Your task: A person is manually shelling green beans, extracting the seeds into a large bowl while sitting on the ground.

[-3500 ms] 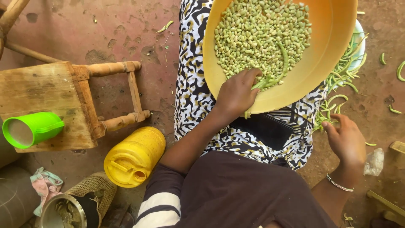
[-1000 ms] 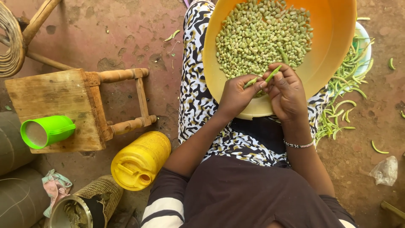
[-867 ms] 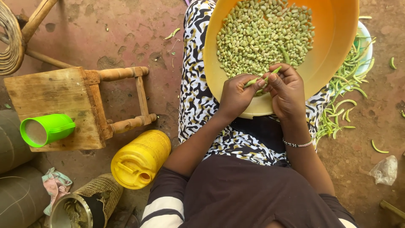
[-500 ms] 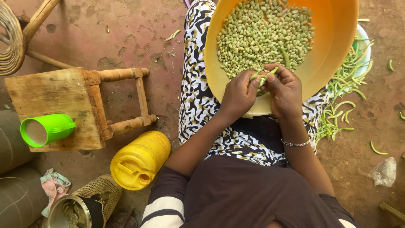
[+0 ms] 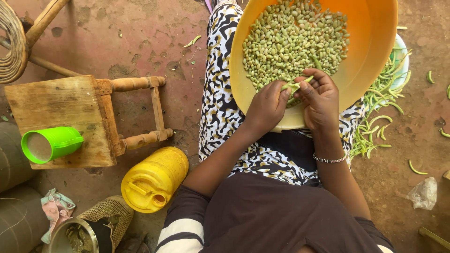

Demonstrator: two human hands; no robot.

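Observation:
A big orange basin (image 5: 370,51) rests on my lap, holding a heap of pale green shelled beans (image 5: 293,40). Over its near rim, my left hand (image 5: 267,107) and my right hand (image 5: 321,100) together pinch one green bean pod (image 5: 294,85), which is split between the fingertips. My right wrist wears a thin bead bracelet (image 5: 330,159). Whole pods (image 5: 379,110) lie heaped on the ground to the right of my patterned skirt (image 5: 220,107).
A wooden stool (image 5: 70,117) lies tipped on the red earth floor at left, with a green cup (image 5: 49,144) on it. A yellow jerrycan (image 5: 152,180), a woven-wrapped tin (image 5: 93,229) and a cloth (image 5: 56,208) sit at lower left. Stray pods (image 5: 415,168) dot the right.
My right hand came up from the ground at the right and joined the left hand at the basin's rim. Both now work one pod there, fingers drawn closer together.

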